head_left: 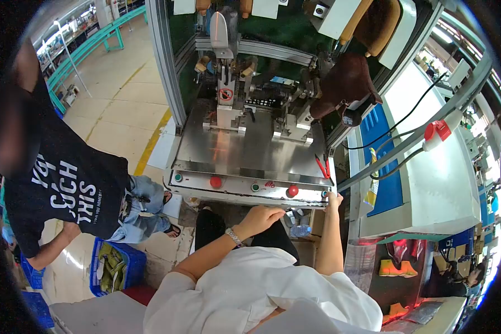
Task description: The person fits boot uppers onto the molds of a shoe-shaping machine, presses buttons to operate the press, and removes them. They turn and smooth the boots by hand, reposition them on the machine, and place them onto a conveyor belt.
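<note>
My right hand (333, 201) is at the right corner of the machine's control panel (236, 189), its fingers closed round the edge beside a green button (324, 193). My left hand (259, 220), with a watch (233, 236) on the wrist, is above my lap with fingers loosely curled together; nothing shows in it. Behind the panel lies a metal worktable (234, 150) carrying two clamp fixtures, a left one (227, 114) and a right one (295, 125). A dark brown leather boot upper (345, 86) hangs at the machine's right side. Red-handled pliers (323, 167) lie near the right edge.
Two red buttons, a left one (216, 182) and a right one (292, 191), sit on the panel. A person in a black shirt (78, 172) stands at left near a blue basket (142, 267). Orange shoe forms (398, 269) are on the right. A red plug (435, 132) hangs from a bar.
</note>
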Available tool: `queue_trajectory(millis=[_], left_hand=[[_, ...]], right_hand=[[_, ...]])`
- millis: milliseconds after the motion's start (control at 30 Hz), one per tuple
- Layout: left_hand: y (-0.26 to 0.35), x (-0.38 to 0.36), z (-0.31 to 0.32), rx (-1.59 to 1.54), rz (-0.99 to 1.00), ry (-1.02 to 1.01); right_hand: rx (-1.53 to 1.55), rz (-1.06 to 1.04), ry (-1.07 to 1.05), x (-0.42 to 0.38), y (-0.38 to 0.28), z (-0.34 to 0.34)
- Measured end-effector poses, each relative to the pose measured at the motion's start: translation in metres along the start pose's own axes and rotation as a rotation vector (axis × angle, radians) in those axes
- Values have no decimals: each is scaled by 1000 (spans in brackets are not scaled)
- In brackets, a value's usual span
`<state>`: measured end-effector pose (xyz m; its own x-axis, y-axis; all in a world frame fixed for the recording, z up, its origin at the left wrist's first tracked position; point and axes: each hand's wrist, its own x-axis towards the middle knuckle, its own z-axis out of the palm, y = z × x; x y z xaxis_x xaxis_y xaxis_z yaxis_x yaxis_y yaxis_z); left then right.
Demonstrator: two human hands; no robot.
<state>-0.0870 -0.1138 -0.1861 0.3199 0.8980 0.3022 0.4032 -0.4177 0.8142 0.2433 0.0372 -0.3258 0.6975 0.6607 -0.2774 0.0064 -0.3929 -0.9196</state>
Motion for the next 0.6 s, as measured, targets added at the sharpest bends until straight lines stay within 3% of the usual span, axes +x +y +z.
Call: queue_trajectory(millis=[67,167,300,433,600], left_hand=[[0,-4,11,-50,24,-23],[6,-13,27,-82,54,-99],[11,-33,44,-145,61,-239],[20,-43,44,-131,11,-393],[14,-49,50,-119,56,-454]], right_hand=[[-7,0,29,-2,1,0],[27,77,-100,1,0,-8],[220,-15,-60,26,29,1],[1,-140,135,8,21,3],[-302,-234,153,-35,-4,-7]])
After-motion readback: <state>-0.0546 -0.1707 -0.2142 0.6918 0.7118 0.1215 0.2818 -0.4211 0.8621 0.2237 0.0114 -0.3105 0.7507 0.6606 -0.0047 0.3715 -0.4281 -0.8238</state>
